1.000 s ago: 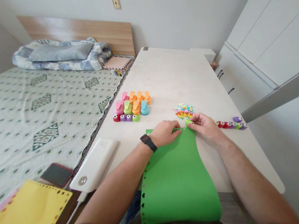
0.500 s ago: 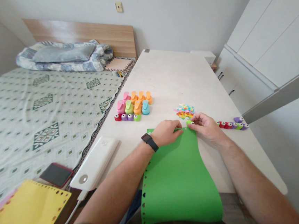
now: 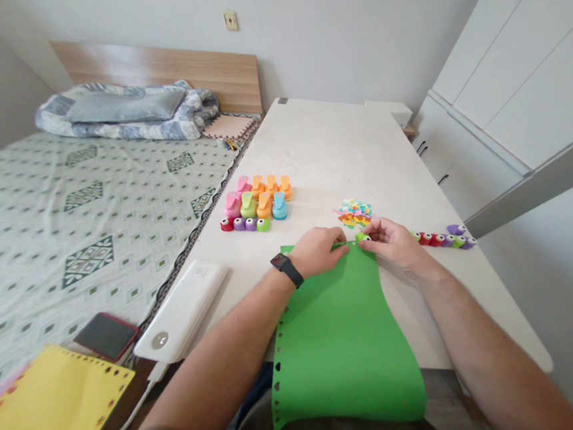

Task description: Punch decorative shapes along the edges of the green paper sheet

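A green paper sheet [image 3: 346, 341] lies on the white table [image 3: 342, 153] and hangs over its near edge; heart-shaped holes run down its left side. My left hand [image 3: 319, 251], with a black watch on the wrist, pinches the sheet's far edge. My right hand [image 3: 393, 243] is closed on a small green punch [image 3: 363, 236] set on that same far edge. Just beyond the hands sits a little heap of coloured paper cut-outs [image 3: 353, 213].
Larger coloured punches [image 3: 258, 198] and a row of small ones [image 3: 244, 224] stand at the table's left. More small punches [image 3: 443, 239] line the right edge. A white power bank [image 3: 182, 311], a phone [image 3: 107, 334], yellow paper [image 3: 54, 395] and a bed [image 3: 68, 182] are on the left.
The hands stay at the sheet's far edge with barely any shift. Only the camera has tilted slightly.
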A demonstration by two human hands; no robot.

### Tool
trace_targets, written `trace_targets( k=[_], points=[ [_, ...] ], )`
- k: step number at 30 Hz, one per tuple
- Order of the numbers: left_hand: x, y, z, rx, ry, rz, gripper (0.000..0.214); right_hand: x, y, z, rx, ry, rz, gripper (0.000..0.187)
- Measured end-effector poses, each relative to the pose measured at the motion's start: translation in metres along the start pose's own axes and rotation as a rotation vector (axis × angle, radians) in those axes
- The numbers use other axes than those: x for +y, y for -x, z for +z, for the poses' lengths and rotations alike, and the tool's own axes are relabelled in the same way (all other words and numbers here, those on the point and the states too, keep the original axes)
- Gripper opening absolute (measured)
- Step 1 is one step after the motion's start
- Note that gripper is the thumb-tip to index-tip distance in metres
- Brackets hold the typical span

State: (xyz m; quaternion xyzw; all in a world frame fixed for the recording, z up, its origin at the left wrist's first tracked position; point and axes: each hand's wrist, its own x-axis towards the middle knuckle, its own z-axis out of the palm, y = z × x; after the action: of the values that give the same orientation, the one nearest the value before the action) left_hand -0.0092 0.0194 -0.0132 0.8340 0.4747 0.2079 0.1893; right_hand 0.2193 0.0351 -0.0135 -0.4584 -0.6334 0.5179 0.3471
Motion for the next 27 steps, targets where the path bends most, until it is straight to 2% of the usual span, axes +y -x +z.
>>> trace_targets(
  k=[6,12,15,22,27],
  points=[
    [0.0,0.0,0.002,0.012,-0.005,0.012,0.02,0.0,0.001,0.001,0.001,-0.06,0.056,0.044],
    [0.001,0.0,0.001,0.012,-0.002,0.017,0.02,-0.005,0.003,0.001,-0.002,-0.123,0.089,0.039],
    [0.002,0.0,0.001,0.007,-0.004,0.011,0.02,-0.006,0.003,0.0,0.003,-0.166,0.122,0.044],
    [0.003,0.0,0.001,0.02,0.01,0.03,0.021,-0.006,0.003,-0.005,-0.113,-0.217,0.18,0.039],
    [0.005,0.0,-0.001,0.007,0.004,0.024,0.021,-0.009,0.005,-0.007,-0.13,-0.243,0.212,0.047]
  ],
)
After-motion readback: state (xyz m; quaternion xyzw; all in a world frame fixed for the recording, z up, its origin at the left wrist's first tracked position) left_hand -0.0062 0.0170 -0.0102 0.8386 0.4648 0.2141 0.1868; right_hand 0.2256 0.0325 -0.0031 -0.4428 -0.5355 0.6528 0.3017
